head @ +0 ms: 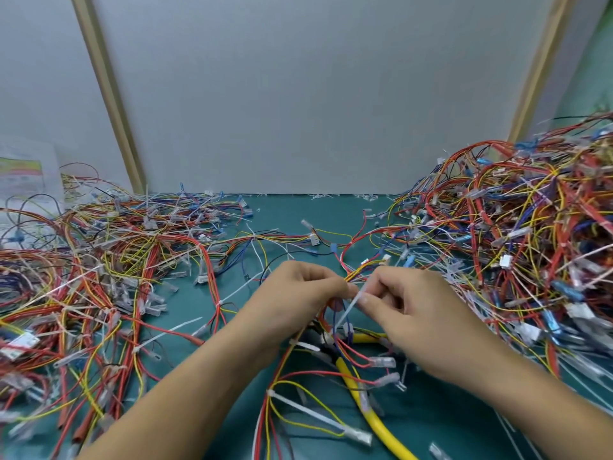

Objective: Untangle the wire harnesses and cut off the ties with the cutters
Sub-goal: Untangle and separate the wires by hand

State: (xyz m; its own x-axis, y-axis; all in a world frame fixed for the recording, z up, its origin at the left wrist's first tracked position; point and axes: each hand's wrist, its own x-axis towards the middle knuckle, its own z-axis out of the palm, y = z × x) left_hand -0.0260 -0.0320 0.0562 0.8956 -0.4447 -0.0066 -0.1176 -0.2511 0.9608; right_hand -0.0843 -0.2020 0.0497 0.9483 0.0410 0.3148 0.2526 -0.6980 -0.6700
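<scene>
Left hand [298, 290] grip is pinching the harness [360, 272] over the bench [285, 210]; right hand [414, 313] grip is pinching its white tie [348, 310]; should be keeping the tie taut and clear of wires before taking the cutters [381, 429] lying underneath.

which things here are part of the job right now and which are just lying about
In the job: left hand gripping the held harness; right hand pinching its white tie; yellow-handled cutters.
Lying about: left wire pile; right wire pile; printed sheets; tie offcuts.
</scene>
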